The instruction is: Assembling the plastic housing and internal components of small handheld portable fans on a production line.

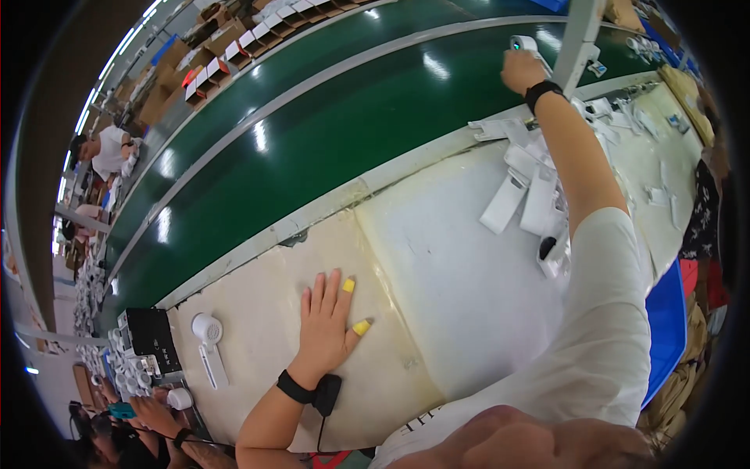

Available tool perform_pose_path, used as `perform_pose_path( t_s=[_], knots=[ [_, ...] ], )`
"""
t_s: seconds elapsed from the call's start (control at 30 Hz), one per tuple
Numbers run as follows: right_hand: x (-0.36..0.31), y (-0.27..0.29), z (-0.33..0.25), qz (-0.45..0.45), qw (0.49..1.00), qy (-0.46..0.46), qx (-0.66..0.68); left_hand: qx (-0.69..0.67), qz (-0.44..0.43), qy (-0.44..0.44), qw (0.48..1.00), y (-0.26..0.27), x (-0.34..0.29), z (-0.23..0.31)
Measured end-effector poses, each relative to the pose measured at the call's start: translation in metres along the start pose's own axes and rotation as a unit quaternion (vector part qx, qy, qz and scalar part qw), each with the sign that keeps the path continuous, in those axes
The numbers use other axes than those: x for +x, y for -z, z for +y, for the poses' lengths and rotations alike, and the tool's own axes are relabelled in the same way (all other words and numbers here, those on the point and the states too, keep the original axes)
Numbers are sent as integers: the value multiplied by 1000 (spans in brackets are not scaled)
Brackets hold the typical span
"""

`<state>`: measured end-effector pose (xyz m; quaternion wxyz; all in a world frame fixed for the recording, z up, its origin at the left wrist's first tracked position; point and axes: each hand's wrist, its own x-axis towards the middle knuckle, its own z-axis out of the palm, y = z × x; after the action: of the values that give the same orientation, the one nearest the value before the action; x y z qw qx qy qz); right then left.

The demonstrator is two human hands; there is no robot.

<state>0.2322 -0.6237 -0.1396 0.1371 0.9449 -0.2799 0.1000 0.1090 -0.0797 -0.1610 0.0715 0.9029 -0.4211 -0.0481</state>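
My left hand [325,322] lies flat on the cream-coloured table mat [258,273], fingers spread, holding nothing. Yellow covers wrap the tips of its thumb and index finger, and a black band with a small box circles the wrist. My right arm stretches out to the far right over the green conveyor belt [351,133]. There my right hand [522,73] is closed about a white rounded device [525,44] with a dark round opening; its fingers partly hide it. Left of my left hand lies a white handheld device [208,331] with a round perforated head and a slim handle.
White plastic housings [531,187] are piled under my right forearm. A metal post [580,47] stands beside my right hand. A black box [148,341] sits at the table's left end, near another person's hand [155,416] with a teal tool. A blue bin [666,332] is at right.
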Motion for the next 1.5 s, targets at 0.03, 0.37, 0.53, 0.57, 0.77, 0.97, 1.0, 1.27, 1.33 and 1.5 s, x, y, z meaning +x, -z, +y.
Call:
perform_pose_path(
  t_s=[0.03,0.37,0.53,0.57,0.77,0.97,1.0,1.27,1.33,1.5],
  knots=[
    [10,-11,6,23,997,-77,15,2,-9,2,1000,1,1,0],
    [39,-34,27,-84,977,-167,99,-12,-20,25,999,9,2,3],
    [15,32,-2,-221,778,-151,568,-13,5,13,1000,-1,-3,-2],
    [3,54,-14,-254,747,-92,607,-12,12,18,1000,-2,-5,-3],
    [-139,156,-116,-303,590,109,740,-321,11,105,941,-10,10,-7],
    [-291,181,-182,-408,476,195,754,-858,131,58,492,17,-4,32],
    [-311,185,-187,-413,478,194,751,-856,165,40,489,18,-12,34],
    [-380,178,-211,-448,518,208,699,-861,214,39,459,-4,-57,25],
    [-385,181,-212,-424,540,214,695,-870,200,29,449,-3,-62,26],
    [-391,172,-209,-320,671,302,597,-837,199,6,509,-8,-64,27]
  ],
)
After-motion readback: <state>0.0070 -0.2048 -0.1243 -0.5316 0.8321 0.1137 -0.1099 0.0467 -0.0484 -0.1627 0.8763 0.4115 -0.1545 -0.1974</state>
